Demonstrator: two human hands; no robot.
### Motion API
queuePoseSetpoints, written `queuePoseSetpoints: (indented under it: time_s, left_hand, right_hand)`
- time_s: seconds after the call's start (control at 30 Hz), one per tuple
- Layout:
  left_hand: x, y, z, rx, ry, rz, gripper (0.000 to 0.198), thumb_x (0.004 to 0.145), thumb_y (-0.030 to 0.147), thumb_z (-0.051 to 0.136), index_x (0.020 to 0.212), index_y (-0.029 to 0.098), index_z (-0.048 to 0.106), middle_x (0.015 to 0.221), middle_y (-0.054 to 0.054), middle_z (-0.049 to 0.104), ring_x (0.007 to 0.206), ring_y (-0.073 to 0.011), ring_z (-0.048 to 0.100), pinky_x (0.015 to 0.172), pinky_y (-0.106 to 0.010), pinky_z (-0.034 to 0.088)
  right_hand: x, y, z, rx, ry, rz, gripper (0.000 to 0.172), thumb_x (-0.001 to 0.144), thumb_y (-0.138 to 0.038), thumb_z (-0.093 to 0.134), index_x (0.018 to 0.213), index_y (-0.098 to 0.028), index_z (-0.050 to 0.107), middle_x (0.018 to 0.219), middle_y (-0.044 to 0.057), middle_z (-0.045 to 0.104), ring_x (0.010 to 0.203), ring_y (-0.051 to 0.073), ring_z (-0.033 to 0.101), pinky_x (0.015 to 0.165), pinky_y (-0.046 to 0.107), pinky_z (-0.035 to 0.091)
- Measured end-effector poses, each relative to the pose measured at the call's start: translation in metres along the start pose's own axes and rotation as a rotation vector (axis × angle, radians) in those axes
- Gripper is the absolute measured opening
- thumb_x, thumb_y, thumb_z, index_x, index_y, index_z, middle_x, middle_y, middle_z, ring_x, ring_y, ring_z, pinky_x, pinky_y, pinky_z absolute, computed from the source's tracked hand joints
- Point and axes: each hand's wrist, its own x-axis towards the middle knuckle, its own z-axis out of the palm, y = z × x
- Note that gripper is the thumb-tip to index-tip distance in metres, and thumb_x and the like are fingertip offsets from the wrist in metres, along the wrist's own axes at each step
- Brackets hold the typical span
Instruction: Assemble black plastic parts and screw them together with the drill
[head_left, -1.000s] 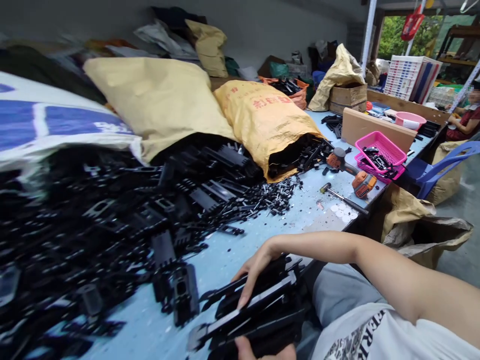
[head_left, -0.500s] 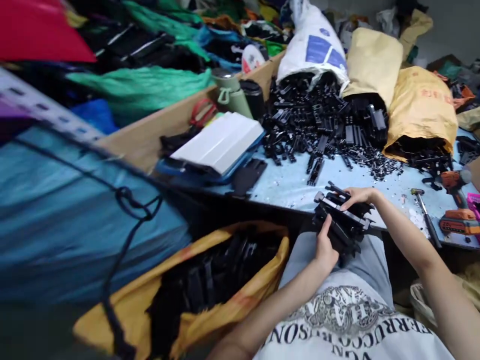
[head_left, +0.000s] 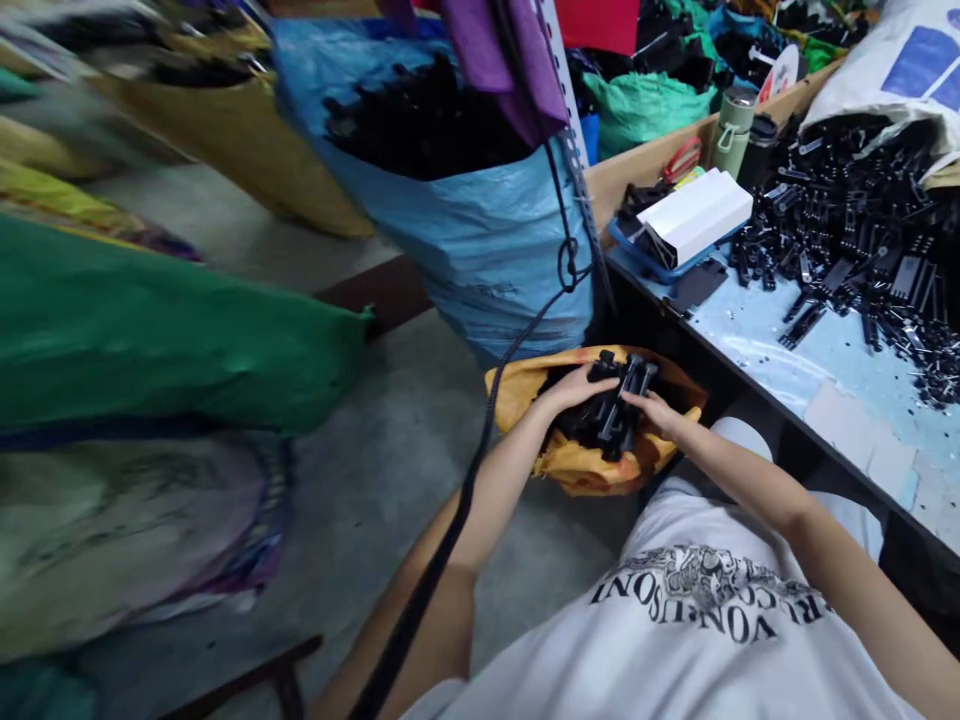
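Both hands are in the mouth of an orange-yellow woven sack (head_left: 585, 475) on the floor beside the table. Between them is a bunch of long black plastic parts (head_left: 616, 420), stacked side by side and tilted. My left hand (head_left: 576, 388) grips the bunch from the left, thumb and fingers closed against it. From the right, my right hand (head_left: 654, 410) presses its thumb and fingers on the same bunch. More black parts lie under and around it in the sack, partly hidden by the hands.
A black cord (head_left: 480, 440) hangs across the view, in front of my left forearm. Behind the sack stands a tall blue sack (head_left: 495, 240) full of black parts. On the right, the light-blue table (head_left: 757, 345) carries heaped black parts, a bottle (head_left: 731, 130) and a white box (head_left: 696, 213).
My view has swung left and down. Both hands have moved with the black plastic parts from above my lap at the table edge into the mouth of the orange-yellow sack.
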Motion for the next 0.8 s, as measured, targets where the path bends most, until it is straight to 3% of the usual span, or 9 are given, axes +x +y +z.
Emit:
queuePoseSetpoints:
  time_s: [0.07, 0.17, 0.23, 0.3, 0.4, 0.5, 0.63, 0.7, 0.8]
  left_hand:
    - [0.013, -0.016, -0.020, 0.220, -0.017, 0.055, 0.064, 0.058, 0.038, 0.078, 0.113, 0.014, 0.057, 0.123, -0.011, 0.058, 0.122, -0.0249, 0.047, 0.102, -0.034, 0.037]
    - [0.023, -0.045, -0.039, 0.581, 0.054, 0.203, 0.094, 0.048, 0.043, 0.082, 0.129, 0.016, 0.045, 0.138, -0.017, 0.044, 0.132, -0.0360, 0.033, 0.106, -0.046, 0.029]
    - [0.030, -0.064, -0.047, 0.946, 0.171, 0.350, 0.108, 0.053, 0.054, 0.077, 0.139, 0.011, 0.029, 0.137, -0.024, 0.041, 0.128, -0.0413, 0.035, 0.103, -0.052, 0.031]
    - [0.039, -0.079, -0.052, 1.245, 0.283, 0.473, 0.106, 0.065, 0.063, 0.064, 0.142, 0.007, 0.017, 0.132, -0.028, 0.044, 0.122, -0.0423, 0.042, 0.097, -0.053, 0.036]
    - [0.051, -0.090, -0.053, 1.369, 0.353, 0.570, 0.096, 0.076, 0.065, 0.049, 0.143, 0.006, 0.012, 0.133, -0.028, 0.043, 0.119, -0.0402, 0.045, 0.093, -0.049, 0.040]
    - [0.054, -0.091, -0.052, 1.361, 0.343, 0.636, 0.094, 0.079, 0.064, 0.045, 0.144, 0.005, 0.010, 0.137, -0.028, 0.038, 0.121, -0.0390, 0.044, 0.093, -0.047, 0.041]
    - [0.036, -0.097, -0.046, 1.326, 0.173, 0.804, 0.077, 0.085, 0.052, 0.043, 0.143, 0.008, 0.019, 0.132, -0.023, 0.047, 0.121, -0.0323, 0.047, 0.096, -0.044, 0.041]
    - [0.020, -0.109, -0.042, 1.365, -0.012, 0.927, 0.062, 0.087, 0.042, 0.042, 0.141, 0.013, 0.029, 0.131, -0.018, 0.051, 0.121, -0.0287, 0.048, 0.098, -0.043, 0.040]
    - [0.000, -0.139, -0.035, 1.513, -0.386, 1.030, 0.048, 0.086, 0.025, 0.038, 0.133, 0.025, 0.045, 0.131, -0.007, 0.054, 0.124, -0.0250, 0.046, 0.104, -0.044, 0.035]
  right_hand:
    - [0.016, 0.017, 0.017, -0.109, -0.039, 0.038, 0.066, 0.068, -0.037, 0.073, 0.123, -0.014, 0.044, 0.102, 0.007, 0.063, 0.089, 0.019, 0.062, 0.081, 0.034, 0.050]
    - [0.025, 0.040, 0.017, -0.318, -0.095, 0.060, 0.067, 0.064, -0.030, 0.075, 0.120, -0.008, 0.047, 0.100, 0.010, 0.063, 0.092, 0.025, 0.060, 0.084, 0.038, 0.047]
    - [0.027, 0.048, 0.011, -0.617, -0.173, 0.026, 0.060, 0.067, -0.034, 0.073, 0.115, -0.004, 0.052, 0.102, 0.015, 0.062, 0.099, 0.031, 0.057, 0.088, 0.042, 0.043]
    - [0.027, 0.052, 0.005, -0.881, -0.262, -0.019, 0.052, 0.065, -0.037, 0.074, 0.104, -0.005, 0.059, 0.104, 0.018, 0.061, 0.105, 0.035, 0.054, 0.094, 0.047, 0.037]
    - [0.026, 0.052, -0.003, -1.003, -0.404, -0.043, 0.034, 0.058, -0.031, 0.078, 0.082, -0.010, 0.066, 0.093, 0.014, 0.066, 0.099, 0.032, 0.058, 0.097, 0.048, 0.034]
    - [0.016, 0.047, -0.009, -1.045, -0.576, -0.100, 0.018, 0.068, -0.030, 0.071, 0.076, -0.015, 0.068, 0.084, 0.007, 0.068, 0.091, 0.026, 0.061, 0.095, 0.045, 0.038]
    - [-0.014, 0.027, -0.013, -1.037, -0.801, -0.241, 0.019, 0.083, -0.032, 0.056, 0.084, -0.018, 0.070, 0.085, 0.004, 0.069, 0.085, 0.020, 0.063, 0.082, 0.034, 0.045]
    - [-0.033, 0.011, -0.011, -0.973, -0.818, -0.295, 0.023, 0.087, -0.035, 0.052, 0.087, -0.019, 0.069, 0.084, 0.001, 0.069, 0.079, 0.015, 0.063, 0.075, 0.026, 0.046]
    - [-0.052, -0.016, -0.004, -0.915, -0.736, -0.466, 0.033, 0.092, -0.044, 0.042, 0.093, -0.022, 0.067, 0.088, -0.002, 0.068, 0.074, 0.011, 0.060, 0.066, 0.020, 0.044]
